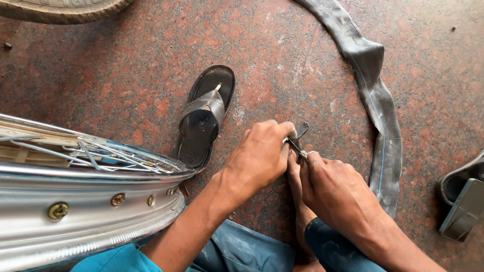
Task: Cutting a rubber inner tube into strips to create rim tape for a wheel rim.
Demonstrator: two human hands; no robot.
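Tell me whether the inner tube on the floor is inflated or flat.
Flat: the black inner tube lies limp on the floor, its wall collapsed, creased and folded over along its curve.

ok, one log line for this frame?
left hand: holds rubber scrap | right hand: small tool on it | rim left | tube right

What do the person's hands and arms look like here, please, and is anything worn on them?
Both hands are bare: the left hand and right hand wear no gloves, rings, watch or bands. The forearms are bare too, with no sleeve in view. Below them show blue jeans and a bit of teal cloth.
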